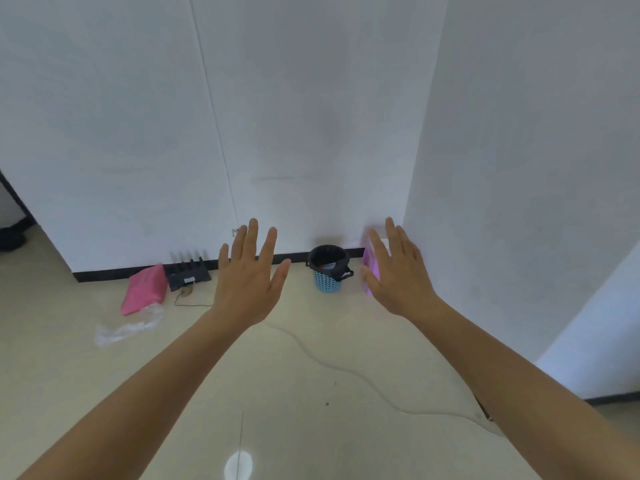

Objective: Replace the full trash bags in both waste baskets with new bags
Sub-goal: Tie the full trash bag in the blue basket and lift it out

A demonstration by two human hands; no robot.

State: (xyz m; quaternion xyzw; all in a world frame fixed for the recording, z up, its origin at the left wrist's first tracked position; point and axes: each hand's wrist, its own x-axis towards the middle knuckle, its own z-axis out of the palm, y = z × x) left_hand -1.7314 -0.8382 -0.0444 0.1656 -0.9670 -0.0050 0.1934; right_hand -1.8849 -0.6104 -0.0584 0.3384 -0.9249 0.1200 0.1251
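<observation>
A small blue lattice waste basket stands on the floor against the white wall, lined with a black trash bag holding some rubbish. Both my arms stretch forward. My left hand is raised palm-down with fingers spread, left of the basket. My right hand is spread the same way to the basket's right, partly covering a purple object that may be a second basket. Neither hand touches or holds anything.
A pink bag and a crumpled clear plastic bag lie at the left by the wall. A black router with antennas sits beside them. A thin cable runs across the beige floor. A white wall juts out at the right.
</observation>
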